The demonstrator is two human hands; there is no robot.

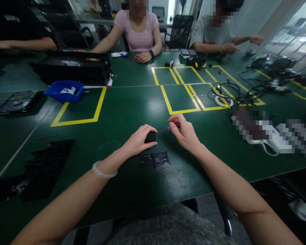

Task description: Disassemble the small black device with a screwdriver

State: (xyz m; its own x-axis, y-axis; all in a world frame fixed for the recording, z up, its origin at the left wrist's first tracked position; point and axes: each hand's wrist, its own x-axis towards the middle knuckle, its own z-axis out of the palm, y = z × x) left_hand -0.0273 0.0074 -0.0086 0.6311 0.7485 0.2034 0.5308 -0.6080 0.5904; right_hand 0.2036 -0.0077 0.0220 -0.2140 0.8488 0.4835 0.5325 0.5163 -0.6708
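Note:
My left hand is closed around a small black box-shaped part at the middle of the table, thumb on the near side and fingers over the top. In my right hand is a screwdriver, its handle pinched in the fingers. The thin shaft points left, and its tip meets the upper right edge of the black part. Just below my left hand, two flat black plastic pieces lie side by side on the green table.
A blue tray with white scraps stands at the left, before a large black bin. Black plastic parts lie at the near left. Cables are heaped at the right, on yellow tape outlines. Several people sit across the table.

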